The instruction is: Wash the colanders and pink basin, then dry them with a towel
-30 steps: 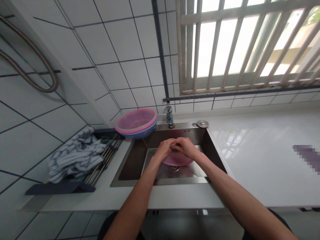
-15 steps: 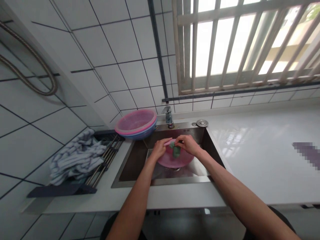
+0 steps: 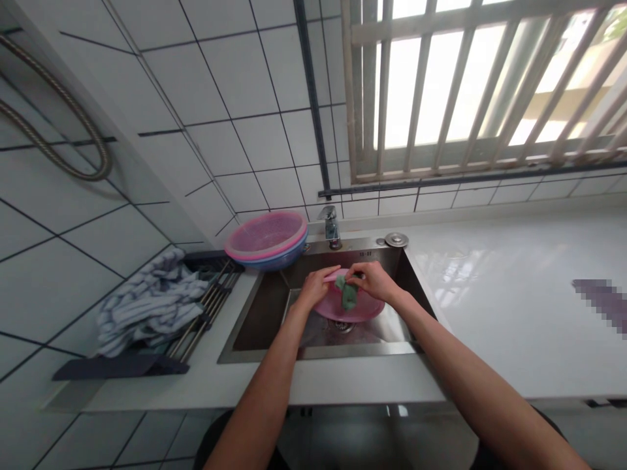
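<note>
Over the steel sink (image 3: 255,326), a pink basin (image 3: 360,312) is tilted, its inside towards me. My left hand (image 3: 316,287) grips the basin's left rim, thumb and fingers closed on it. Between the fingertips of my right hand (image 3: 375,281), a small green cloth (image 3: 349,297) is pinched and hangs against the inside of the basin. The drain (image 3: 343,325) shows just below the basin's lower edge. How much of the cloth lies under my right fingers is hidden.
Pink and blue basins (image 3: 267,238) are stacked at the sink's back left corner, beside the faucet (image 3: 332,228). A striped cloth (image 3: 151,303) lies on a drying rack (image 3: 206,313) at left. A metal drain strainer (image 3: 396,239) sits at the back right. White counter (image 3: 499,294) extends right.
The basin has risen slightly and shifted right, so more of the drain shows. The green cloth has changed shape and moved a little right with my right hand. My left hand keeps its hold.
</note>
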Motion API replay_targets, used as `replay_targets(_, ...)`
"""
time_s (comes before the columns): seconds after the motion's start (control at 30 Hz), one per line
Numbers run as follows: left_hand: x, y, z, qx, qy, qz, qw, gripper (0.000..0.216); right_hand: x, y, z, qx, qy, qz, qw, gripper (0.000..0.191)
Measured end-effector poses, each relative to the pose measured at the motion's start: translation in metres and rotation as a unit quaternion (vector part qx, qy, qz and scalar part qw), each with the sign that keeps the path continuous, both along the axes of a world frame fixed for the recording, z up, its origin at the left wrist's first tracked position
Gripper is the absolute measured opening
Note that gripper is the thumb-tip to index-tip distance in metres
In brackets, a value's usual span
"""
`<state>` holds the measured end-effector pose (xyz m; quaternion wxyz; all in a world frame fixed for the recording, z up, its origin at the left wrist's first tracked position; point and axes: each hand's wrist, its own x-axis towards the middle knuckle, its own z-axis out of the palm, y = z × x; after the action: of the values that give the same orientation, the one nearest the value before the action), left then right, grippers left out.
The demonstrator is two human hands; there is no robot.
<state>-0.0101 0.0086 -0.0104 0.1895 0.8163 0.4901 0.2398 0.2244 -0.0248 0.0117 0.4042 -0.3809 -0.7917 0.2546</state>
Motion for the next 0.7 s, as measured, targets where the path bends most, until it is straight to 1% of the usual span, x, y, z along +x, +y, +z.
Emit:
replay_targets(0.13,0.011,-0.005,0.006,-0.007,0.023,-0.016,1.000,0.062,-0.013,-0.004,0.002,0.050,-0.042,-0.019,0.998,0.010)
replay_targets(0.23,0.016,-0.010,0.011,-0.010,0.052,-0.026,0.998,0.057,-0.018,-0.002,-0.001,0.078,-0.071,-0.014,0.994,0.012)
replay_targets(0.3,0.012,-0.011,0.012,-0.007,0.069,-0.014,0.997,0.058,-0.014,0.001,-0.004,0.080,-0.064,-0.026,0.994,0.009)
replay_targets(0.4,0.004,-0.010,0.011,0.008,0.077,0.015,0.997,0.065,-0.003,0.006,-0.007,0.070,-0.024,-0.074,0.994,0.004)
replay_targets(0.43,0.003,-0.009,0.010,0.009,0.079,0.016,0.997,0.066,-0.001,0.006,-0.007,0.064,-0.015,-0.079,0.995,0.005)
replay_targets(0.57,0.009,-0.009,0.008,-0.020,0.094,0.005,0.995,0.059,-0.011,0.002,-0.006,0.059,-0.036,-0.042,0.997,0.014)
replay_targets(0.7,0.007,-0.009,0.012,-0.021,0.079,0.022,0.996,0.057,-0.020,0.002,-0.006,0.060,-0.060,-0.030,0.996,0.015)
